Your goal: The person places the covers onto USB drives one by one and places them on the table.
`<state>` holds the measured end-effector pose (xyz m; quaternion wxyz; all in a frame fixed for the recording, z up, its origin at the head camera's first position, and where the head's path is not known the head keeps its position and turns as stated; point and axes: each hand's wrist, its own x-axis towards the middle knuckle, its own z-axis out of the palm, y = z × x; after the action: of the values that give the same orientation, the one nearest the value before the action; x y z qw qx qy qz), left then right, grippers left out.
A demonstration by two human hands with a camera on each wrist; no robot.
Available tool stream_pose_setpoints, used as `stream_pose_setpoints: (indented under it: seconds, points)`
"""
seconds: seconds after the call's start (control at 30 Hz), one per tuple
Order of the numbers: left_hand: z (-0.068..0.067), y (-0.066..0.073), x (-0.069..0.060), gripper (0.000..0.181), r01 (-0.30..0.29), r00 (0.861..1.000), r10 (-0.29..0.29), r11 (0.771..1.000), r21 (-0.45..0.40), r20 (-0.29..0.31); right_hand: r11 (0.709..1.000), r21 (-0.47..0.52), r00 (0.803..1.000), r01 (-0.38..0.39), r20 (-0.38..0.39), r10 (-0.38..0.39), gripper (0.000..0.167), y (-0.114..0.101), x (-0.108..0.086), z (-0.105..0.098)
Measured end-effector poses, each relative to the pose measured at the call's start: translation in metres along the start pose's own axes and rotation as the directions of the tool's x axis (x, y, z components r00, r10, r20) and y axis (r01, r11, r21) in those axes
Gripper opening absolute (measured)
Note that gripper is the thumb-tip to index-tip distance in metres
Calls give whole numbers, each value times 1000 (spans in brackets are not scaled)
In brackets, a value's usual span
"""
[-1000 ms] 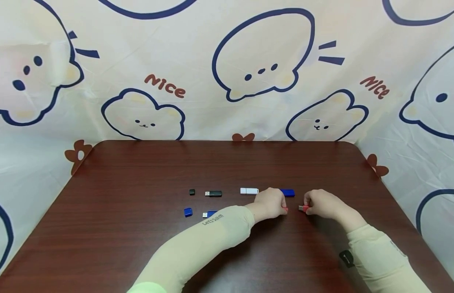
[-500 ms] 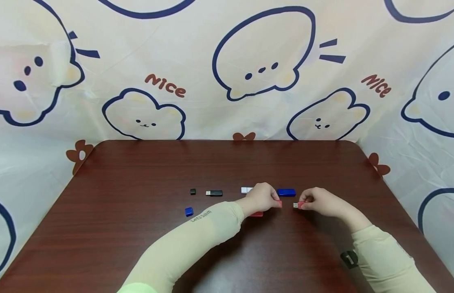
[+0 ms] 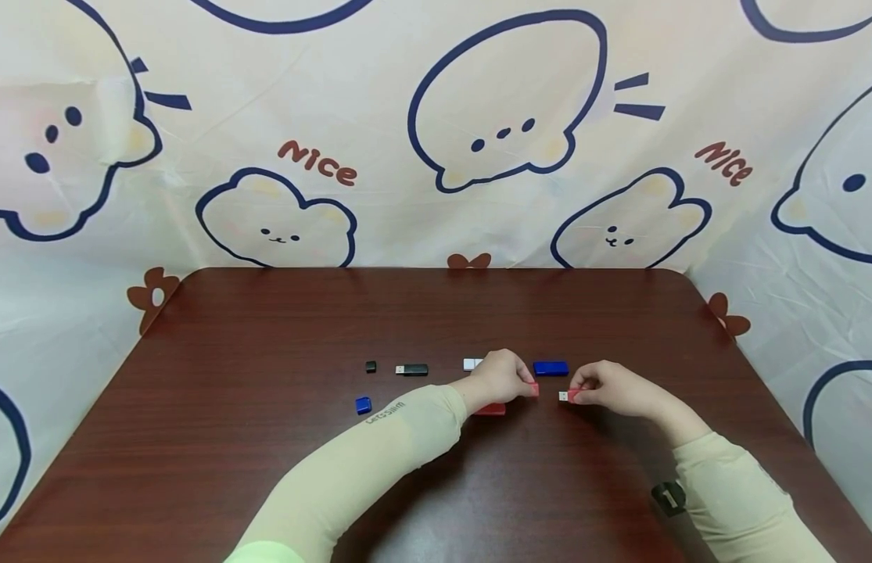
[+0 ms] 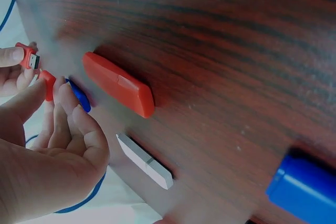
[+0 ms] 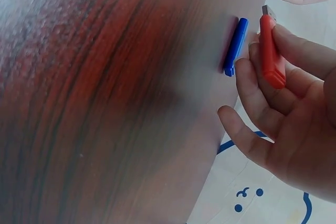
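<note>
While my left hand [image 3: 502, 377] pinches the red cap [image 3: 533, 389], my right hand [image 3: 608, 387] pinches the red stick [image 5: 272, 53], its metal plug [image 3: 563, 396] facing the cap. The two pieces are near each other but apart, over the bench [image 3: 196, 391]. Just beyond the gap between my hands lies a blue stick [image 3: 550, 368]. By my left wrist lies a second red stick [image 4: 118, 85], closed; my left sleeve [image 3: 379, 446] hides part of it from the head view. My left hand blocks part of a white stick [image 3: 471, 364], which the left wrist view shows whole. Farther to my left lies a black stick [image 3: 417, 370], plug bare, with a black cap [image 3: 370, 366] near it and a blue cap [image 3: 363, 405] closer to me. A blue piece [image 4: 304, 187] is cut off at the left wrist view's edge.
</note>
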<state>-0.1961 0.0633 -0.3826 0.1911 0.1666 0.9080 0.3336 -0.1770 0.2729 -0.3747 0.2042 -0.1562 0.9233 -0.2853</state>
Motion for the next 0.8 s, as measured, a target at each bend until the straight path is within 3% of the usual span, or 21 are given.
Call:
stream_pose_setpoints:
  seconds: [0.47,0.8]
  points:
    - [3,1,-1,9,6,1000,-6,1000,-12,24,999,15,1000,28,12,-28,8,-3,0,0]
    - [6,3,0,10,-24,1000,24,999,21,11,999,28,999,35,11,-35,9,-4,0,2]
